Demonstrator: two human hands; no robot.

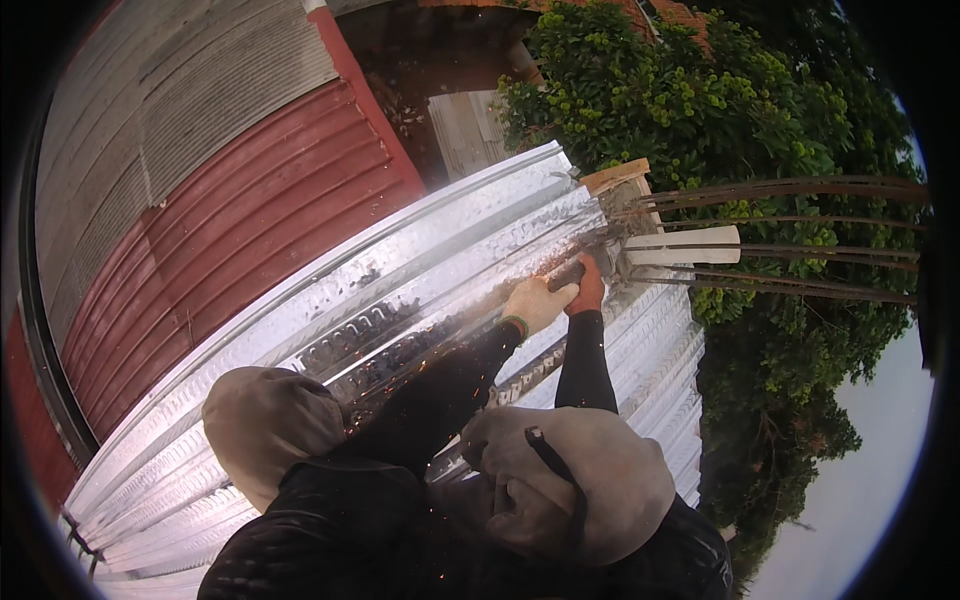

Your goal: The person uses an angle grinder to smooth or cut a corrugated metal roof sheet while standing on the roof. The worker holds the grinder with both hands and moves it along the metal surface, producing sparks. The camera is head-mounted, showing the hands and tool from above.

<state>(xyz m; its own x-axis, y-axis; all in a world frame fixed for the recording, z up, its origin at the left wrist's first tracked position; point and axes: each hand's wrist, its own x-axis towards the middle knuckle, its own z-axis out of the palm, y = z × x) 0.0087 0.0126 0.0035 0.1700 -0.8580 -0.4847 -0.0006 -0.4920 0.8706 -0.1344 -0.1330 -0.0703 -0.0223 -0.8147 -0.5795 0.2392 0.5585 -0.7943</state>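
Observation:
Both my arms reach forward over a shiny corrugated metal sheet [400, 290] to its far edge. My left hand [535, 302], in a pale yellow glove, and my right hand [589, 287], in an orange-red glove, close together around a small dark tool [566, 271] pressed against the sheet's edge. Orange sparks [420, 370] scatter back over my dark left sleeve and the metal. The tool is mostly hidden by the gloves, so I cannot tell its kind.
Rusty steel bars [800, 235] jut out to the right from a post with a wooden board [615, 176] and a white piece [690, 245]. A red and grey corrugated roof [230, 190] lies left. Green trees [700, 110] stand beyond, far below the sheet's edge.

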